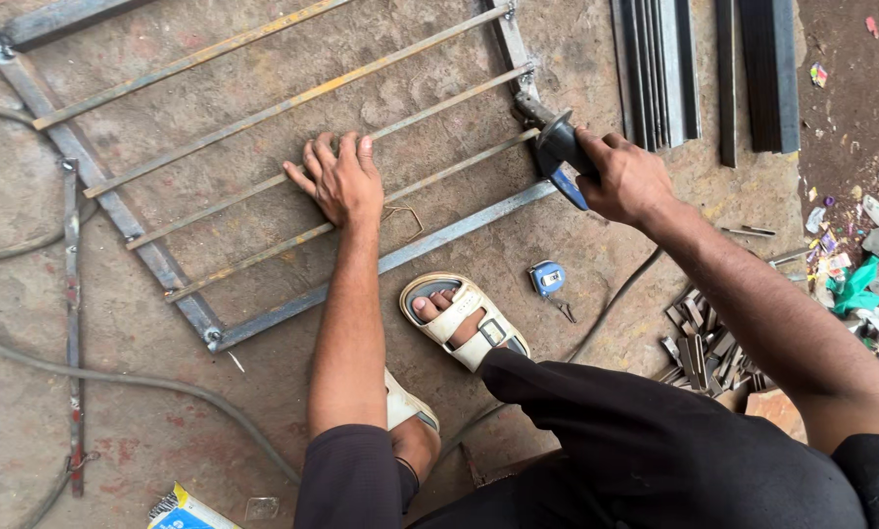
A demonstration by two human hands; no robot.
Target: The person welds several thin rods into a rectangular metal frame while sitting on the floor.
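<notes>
One metal frame [292, 167] with five thin cross bars lay on the floor; the left hand [341, 181] pressed flat on it, fingers spread. At the frame's far right corner, the right hand [630, 178] gripped one angle grinder [555, 147], its disc mostly hidden. One blue tape measure [547, 278] sat just below the frame.

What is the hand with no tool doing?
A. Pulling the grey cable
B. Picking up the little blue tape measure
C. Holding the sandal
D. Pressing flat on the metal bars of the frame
D: the left hand lies palm down, fingers spread, across the thin bars of the metal frame on the floor, while the right hand grips the grinder.
</notes>
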